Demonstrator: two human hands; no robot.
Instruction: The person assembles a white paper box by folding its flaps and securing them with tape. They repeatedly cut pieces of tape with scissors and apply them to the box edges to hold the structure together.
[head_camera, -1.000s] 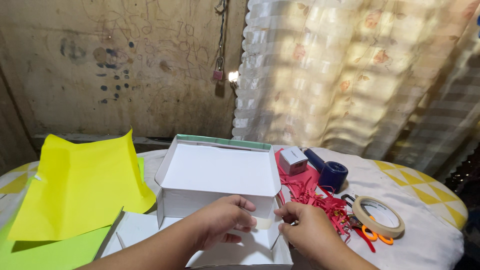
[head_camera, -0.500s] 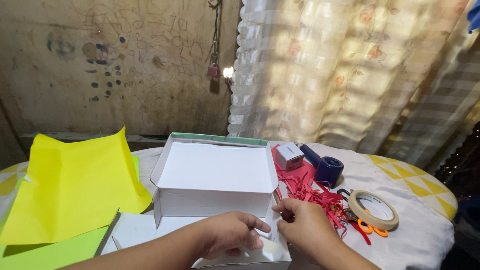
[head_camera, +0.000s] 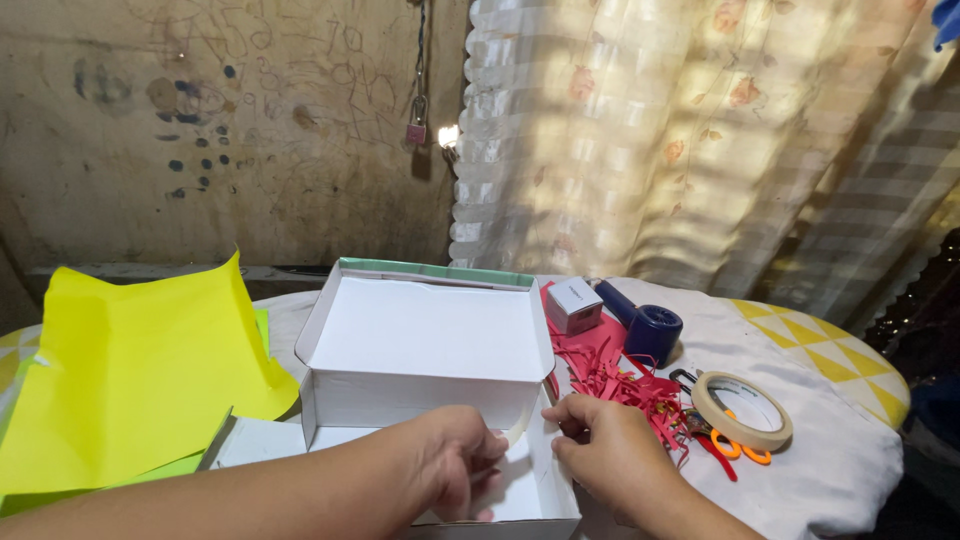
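Observation:
An open white cardboard box (head_camera: 425, 345) with its lid tipped back stands on the table in front of me. My left hand (head_camera: 450, 465) reaches inside the box near its right wall and pinches a curved strip of pale tape (head_camera: 516, 432). My right hand (head_camera: 605, 455) rests against the outside of the box's right wall, fingers curled on the edge by the tape's other end.
A yellow paper sheet (head_camera: 140, 365) lies at left over a green sheet (head_camera: 100, 478). Right of the box are red paper shreds (head_camera: 620, 380), a small white box (head_camera: 573, 304), a dark blue dispenser (head_camera: 650, 332), a masking tape roll (head_camera: 742, 410) and orange-handled scissors (head_camera: 740, 450).
My left hand has moved deeper into the box and curled, bending the tape strip upward. The view has shifted slightly left and down. My right hand stays at the box's right wall.

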